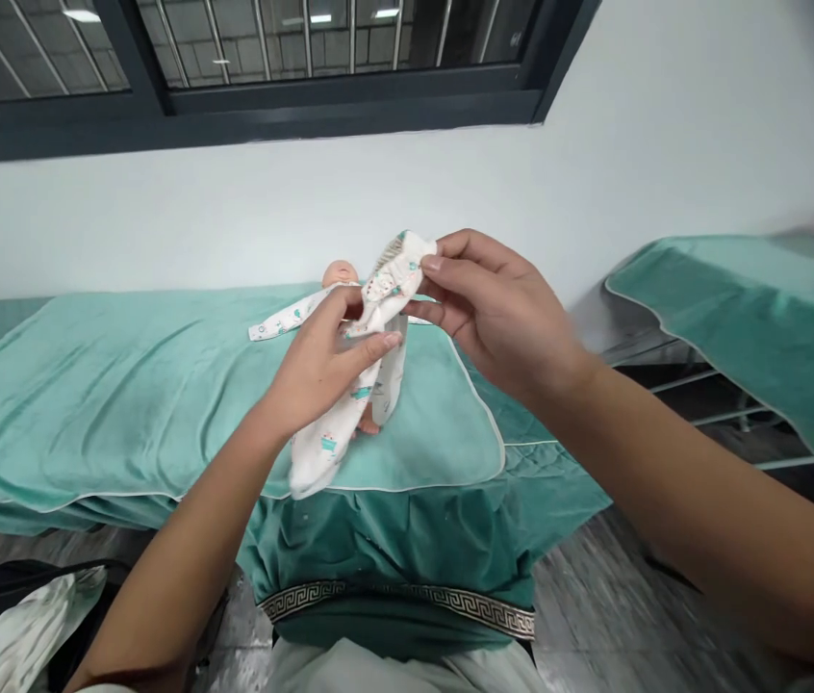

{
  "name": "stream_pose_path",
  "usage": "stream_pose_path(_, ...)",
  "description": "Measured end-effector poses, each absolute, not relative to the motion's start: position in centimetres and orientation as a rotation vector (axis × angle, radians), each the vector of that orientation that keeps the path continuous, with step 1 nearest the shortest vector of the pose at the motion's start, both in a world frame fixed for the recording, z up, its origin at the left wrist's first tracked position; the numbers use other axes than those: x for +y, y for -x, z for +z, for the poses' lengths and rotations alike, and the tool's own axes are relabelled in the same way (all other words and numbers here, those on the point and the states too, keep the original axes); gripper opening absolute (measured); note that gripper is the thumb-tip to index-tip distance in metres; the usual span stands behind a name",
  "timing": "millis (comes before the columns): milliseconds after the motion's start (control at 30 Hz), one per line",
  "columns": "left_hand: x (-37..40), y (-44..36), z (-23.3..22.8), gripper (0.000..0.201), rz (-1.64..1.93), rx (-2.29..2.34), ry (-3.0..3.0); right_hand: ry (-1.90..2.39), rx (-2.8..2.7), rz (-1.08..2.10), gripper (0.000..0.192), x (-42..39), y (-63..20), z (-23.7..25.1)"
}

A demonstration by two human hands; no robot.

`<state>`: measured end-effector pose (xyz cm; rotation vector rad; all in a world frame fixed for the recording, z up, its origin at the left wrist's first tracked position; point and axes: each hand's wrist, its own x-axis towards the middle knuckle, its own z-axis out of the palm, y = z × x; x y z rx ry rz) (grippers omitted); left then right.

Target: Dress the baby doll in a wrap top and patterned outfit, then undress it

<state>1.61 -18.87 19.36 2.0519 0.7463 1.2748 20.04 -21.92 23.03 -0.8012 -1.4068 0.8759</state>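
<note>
Ok so that long white cloth garment with teal prints slants down-left from the right hand, pinching its top; left hand clamps midway.

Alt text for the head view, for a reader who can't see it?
A person's left hand and right hand hold white printed fabric that partly hides a doll on a green blanket. Beyond are a white wall and a barred window.

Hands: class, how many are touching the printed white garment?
2. The left hand holds the printed white garment near its middle; the right hand pinches its upper end. Neither hand is fully hidden.
</note>
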Motion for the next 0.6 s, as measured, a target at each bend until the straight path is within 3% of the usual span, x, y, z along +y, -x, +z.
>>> stream_pose_path(100,-18.6,-1.5,20.0,0.020,1.342,0.693,-1.845,0.865,-1.527,0.632,0.012,-21.8,-19.6,23.2)
stream_pose_path(267,-18.7,-1.4,21.3,0.025,1.326,0.613,-1.648,0.827,-1.850,0.363,0.032,-21.6,-19.2,24.3)
stream_pose_path(400,-19.0,-0.9,21.9,0.020,1.263,0.660,-1.621,0.918,-1.930,0.492,0.021,-21.0,-19.1,24.9)
stream_pose_path(600,-18.4,-0.3,19.5,0.024,1.088,0.715,-1.567,0.995,-1.844,1.015,0.030,-19.7,-19.5,22.8)
